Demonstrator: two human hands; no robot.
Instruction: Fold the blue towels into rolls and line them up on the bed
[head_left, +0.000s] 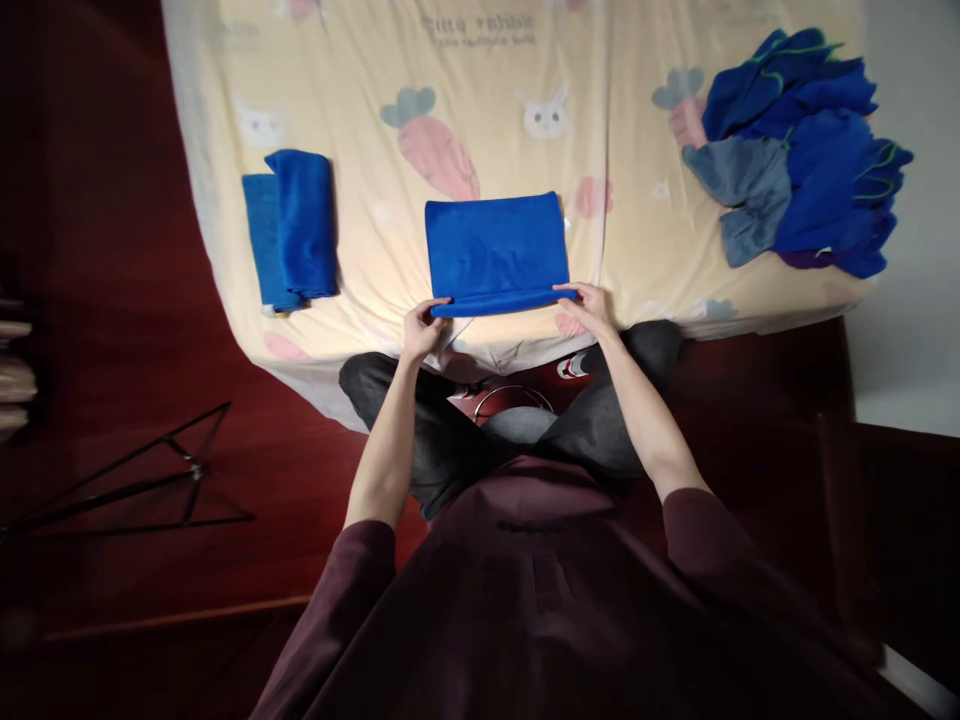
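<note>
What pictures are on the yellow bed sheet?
Pink carrots and white bunnies on the sheet, head view.

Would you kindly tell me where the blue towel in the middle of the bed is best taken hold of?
At its two near corners, coming from the near edge of the bed. The blue towel lies flat and wide, its long edge nearest the person, so a grip at each end should keep it level. The left hand and right hand pinch there.
</note>
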